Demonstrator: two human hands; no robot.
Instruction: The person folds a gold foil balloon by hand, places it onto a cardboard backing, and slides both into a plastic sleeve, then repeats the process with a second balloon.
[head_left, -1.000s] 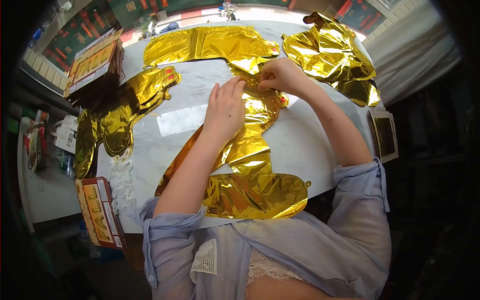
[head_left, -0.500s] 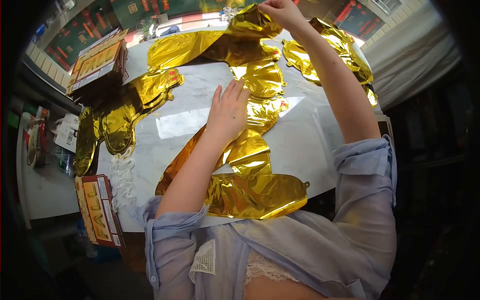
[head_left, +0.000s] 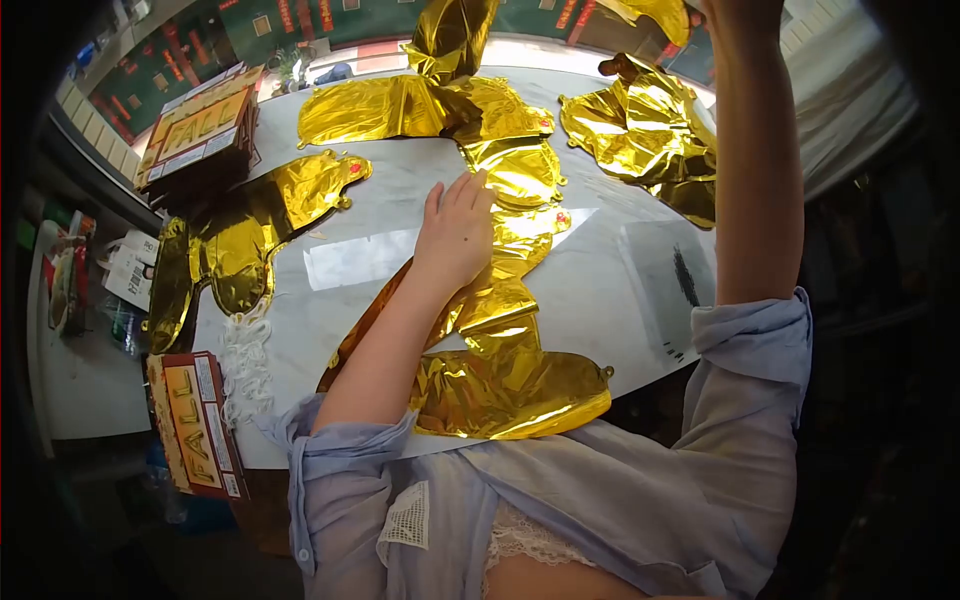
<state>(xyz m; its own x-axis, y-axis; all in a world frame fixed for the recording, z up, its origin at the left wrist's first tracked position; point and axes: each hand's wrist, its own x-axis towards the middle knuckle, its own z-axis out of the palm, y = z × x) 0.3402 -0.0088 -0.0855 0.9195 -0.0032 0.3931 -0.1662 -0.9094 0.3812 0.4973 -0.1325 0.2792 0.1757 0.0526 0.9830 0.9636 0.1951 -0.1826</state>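
My left hand [head_left: 458, 235] lies flat, fingers slightly apart, at the left edge of the middle gold foil balloons [head_left: 515, 235]. These flat balloons stretch down the table toward me and overlap. At the top right edge my right hand [head_left: 738, 12] is raised and partly cut off. A raised gold foil piece [head_left: 655, 14] hangs from it; the fingertips are out of view. Another gold foil part [head_left: 450, 35] stands up at the far edge of the table.
More gold foil balloons lie at the left [head_left: 235, 235] and far right [head_left: 645, 125]. Boxes marked FALL are stacked at the back left [head_left: 200, 125], with more at the front left [head_left: 195, 425]. White string [head_left: 245, 365] and a clear plastic sheet [head_left: 665, 285] rest on the table [head_left: 590, 320].
My right hand has moved right and up, with gold foil now in the air at the top right. The far foil has shifted and stands up. My left hand has barely moved.
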